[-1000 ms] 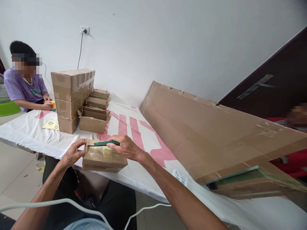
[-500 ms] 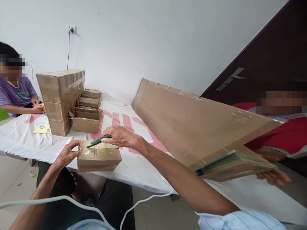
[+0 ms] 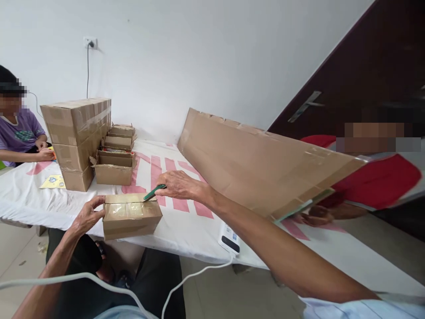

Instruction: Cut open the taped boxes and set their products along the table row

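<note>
A small cardboard box (image 3: 131, 216) with clear tape across its top lies at the near edge of the table. My left hand (image 3: 89, 215) grips its left end, thumb and fingers against the cardboard. My right hand (image 3: 177, 184) is closed around a green utility knife (image 3: 155, 192). The knife's tip is at the seam on the box top, near the right end. Whether the blade is in the cardboard I cannot tell.
Taped boxes (image 3: 75, 126) are stacked at the left, beside several opened boxes (image 3: 114, 170). A large cardboard piece (image 3: 252, 161) leans at the right, with a person in red behind it. Another person sits far left. A white device (image 3: 229, 239) with a cable rests near the edge.
The knife has moved rightward along the seam to the box's right end. My left hand stays on the box. The person at right has drawn a hand and a box back behind the large cardboard.
</note>
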